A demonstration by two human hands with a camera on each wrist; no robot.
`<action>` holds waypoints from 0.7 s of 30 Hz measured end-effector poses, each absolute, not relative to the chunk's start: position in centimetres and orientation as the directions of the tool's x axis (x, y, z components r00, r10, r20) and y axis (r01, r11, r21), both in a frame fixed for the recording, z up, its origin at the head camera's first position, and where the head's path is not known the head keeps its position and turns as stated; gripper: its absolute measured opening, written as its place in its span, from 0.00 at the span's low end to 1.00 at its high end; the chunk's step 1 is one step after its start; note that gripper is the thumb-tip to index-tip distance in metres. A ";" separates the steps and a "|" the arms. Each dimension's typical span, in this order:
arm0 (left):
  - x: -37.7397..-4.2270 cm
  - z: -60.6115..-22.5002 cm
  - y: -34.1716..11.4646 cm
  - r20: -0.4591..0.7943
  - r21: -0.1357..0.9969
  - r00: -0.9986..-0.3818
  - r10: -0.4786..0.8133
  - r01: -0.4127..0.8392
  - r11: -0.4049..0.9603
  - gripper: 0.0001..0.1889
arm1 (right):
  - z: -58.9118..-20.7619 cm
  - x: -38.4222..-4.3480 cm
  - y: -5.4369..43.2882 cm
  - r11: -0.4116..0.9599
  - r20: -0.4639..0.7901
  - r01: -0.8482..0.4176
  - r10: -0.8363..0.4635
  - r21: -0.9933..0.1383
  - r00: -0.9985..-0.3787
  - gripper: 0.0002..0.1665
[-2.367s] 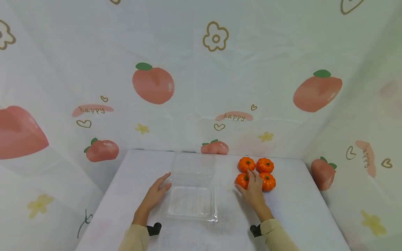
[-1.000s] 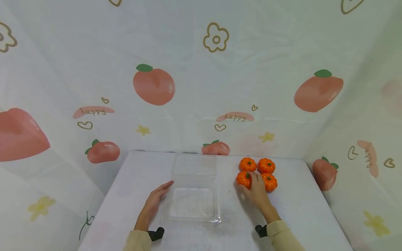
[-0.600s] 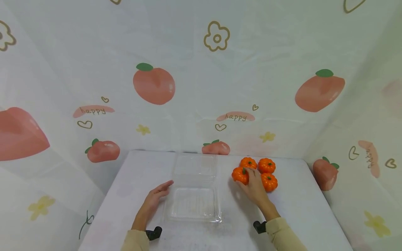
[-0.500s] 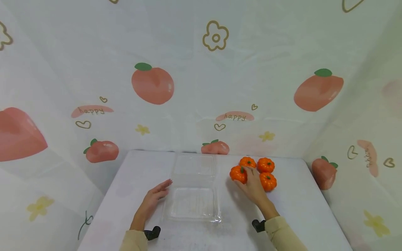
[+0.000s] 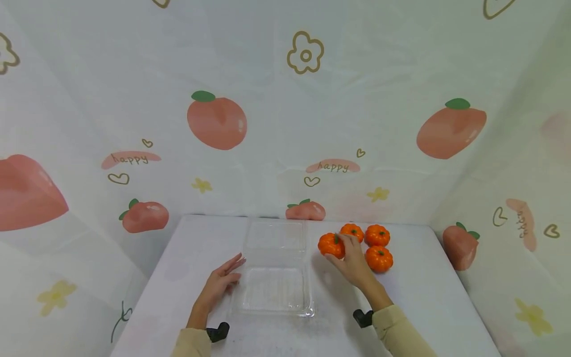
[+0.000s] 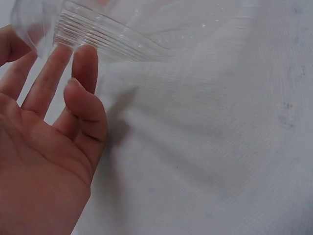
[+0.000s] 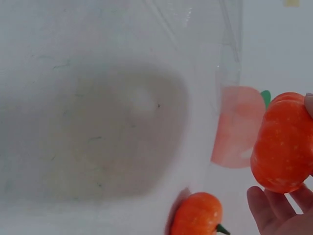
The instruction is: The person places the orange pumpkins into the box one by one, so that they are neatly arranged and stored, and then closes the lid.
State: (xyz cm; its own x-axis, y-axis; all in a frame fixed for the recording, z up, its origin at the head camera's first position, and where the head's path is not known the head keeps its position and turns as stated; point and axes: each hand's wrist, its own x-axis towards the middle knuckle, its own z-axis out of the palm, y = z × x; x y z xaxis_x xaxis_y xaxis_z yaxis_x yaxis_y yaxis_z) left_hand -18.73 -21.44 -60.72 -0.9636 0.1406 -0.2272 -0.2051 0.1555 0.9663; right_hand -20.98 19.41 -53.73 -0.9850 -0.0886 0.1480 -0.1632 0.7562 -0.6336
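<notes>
A small orange pumpkin point(image 5: 331, 246) with a green stem is gripped between the thumb and fingers of my right hand point(image 5: 354, 263). The right wrist view shows this pumpkin point(image 7: 283, 143) raised above the table, with fingers below it. To its left lies a clear plastic clamshell box point(image 5: 273, 290), its lid point(image 5: 275, 235) folded back toward the wall. My left hand point(image 5: 215, 286) is at the box's left side, fingers loosely bent. In the left wrist view, its fingertips point(image 6: 58, 54) are right at the ribbed wall of the clear box point(image 6: 105, 34).
Three more orange pumpkins stand at the right: one at the back point(image 5: 352, 231), partly behind my right hand, one beside it point(image 5: 377, 235) and one in front point(image 5: 379, 259). A white cloth point(image 5: 162, 297) covers the table. Printed fabric walls point(image 5: 276, 124) enclose its back and sides.
My right hand has taken hold of the front left pumpkin, lifted it and moved it left toward the box. My left hand has stayed by the box with only slight finger movement.
</notes>
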 end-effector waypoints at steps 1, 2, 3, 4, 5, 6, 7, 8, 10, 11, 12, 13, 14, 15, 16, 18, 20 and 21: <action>-18.7 -60.8 -21.4 -0.222 0.968 -0.965 0.140 -0.201 0.149 0.33 | -53.6 -21.0 19.3 0.757 0.143 -0.162 -0.092 -0.633 -0.985 0.45; -18.7 -60.9 -21.4 -0.219 0.969 -0.966 0.137 -0.199 0.146 0.32 | -53.4 -21.0 19.1 0.756 0.138 -0.164 -0.097 -0.634 -0.986 0.45; -18.6 -61.0 -21.4 -0.217 0.970 -0.967 0.132 -0.198 0.139 0.32 | -53.3 -21.0 18.9 0.752 0.136 -0.168 -0.104 -0.637 -0.985 0.45; -18.6 -61.2 -21.4 -0.218 0.970 -0.968 0.123 -0.202 0.132 0.31 | -53.2 -21.1 18.8 0.747 0.133 -0.170 -0.110 -0.643 -0.985 0.45; -18.6 -61.3 -21.3 -0.224 0.969 -0.968 0.109 -0.210 0.126 0.31 | -53.1 -21.1 18.6 0.742 0.133 -0.177 -0.118 -0.647 -0.984 0.45; -18.6 -61.4 -21.2 -0.230 0.969 -0.969 0.093 -0.219 0.117 0.30 | -53.1 -21.1 18.5 0.737 0.134 -0.184 -0.127 -0.651 -0.983 0.44; -18.5 -61.6 -21.1 -0.238 0.968 -0.968 0.076 -0.229 0.105 0.29 | -53.0 -21.2 18.3 0.731 0.136 -0.192 -0.136 -0.654 -0.981 0.44; -18.5 -61.7 -21.0 -0.241 0.967 -0.968 0.064 -0.234 0.097 0.28 | -53.0 -21.2 18.2 0.727 0.136 -0.199 -0.145 -0.657 -0.980 0.44; -18.5 -61.8 -20.8 -0.251 0.966 -0.967 0.041 -0.247 0.080 0.27 | -52.9 -21.2 18.0 0.720 0.136 -0.206 -0.155 -0.663 -0.978 0.44; -18.4 -61.8 -20.8 -0.251 0.966 -0.967 0.033 -0.248 0.073 0.26 | -52.8 -21.2 17.9 0.718 0.136 -0.209 -0.160 -0.664 -0.978 0.44; -18.4 -61.8 -20.7 -0.250 0.967 -0.968 0.029 -0.247 0.067 0.26 | -52.8 -21.2 17.8 0.715 0.136 -0.211 -0.162 -0.667 -0.977 0.44; -18.4 -61.8 -20.6 -0.248 0.967 -0.968 0.029 -0.246 0.064 0.26 | -52.7 -21.2 17.7 0.711 0.135 -0.212 -0.164 -0.670 -0.977 0.43; -18.4 -61.8 -20.5 -0.245 0.968 -0.969 0.030 -0.243 0.062 0.26 | -52.6 -21.2 17.5 0.708 0.132 -0.211 -0.166 -0.674 -0.977 0.43; -18.4 -61.8 -20.5 -0.244 0.969 -0.969 0.028 -0.242 0.058 0.26 | -52.6 -21.2 17.4 0.706 0.133 -0.213 -0.168 -0.676 -0.977 0.43; -18.4 -61.7 -20.4 -0.241 0.969 -0.970 0.026 -0.239 0.057 0.26 | -52.5 -21.2 17.3 0.703 0.130 -0.213 -0.170 -0.679 -0.977 0.43; -18.4 -61.7 -20.4 -0.239 0.970 -0.971 0.018 -0.238 0.058 0.26 | -52.5 -21.3 17.0 0.698 0.127 -0.213 -0.174 -0.684 -0.976 0.43; -18.3 -61.7 -20.4 -0.237 0.970 -0.972 0.007 -0.236 0.062 0.26 | -52.4 -21.4 16.7 0.691 0.123 -0.218 -0.185 -0.689 -0.975 0.43; -18.3 -61.7 -20.4 -0.238 0.969 -0.971 0.001 -0.238 0.064 0.26 | -52.4 -21.4 16.6 0.687 0.123 -0.221 -0.190 -0.693 -0.974 0.43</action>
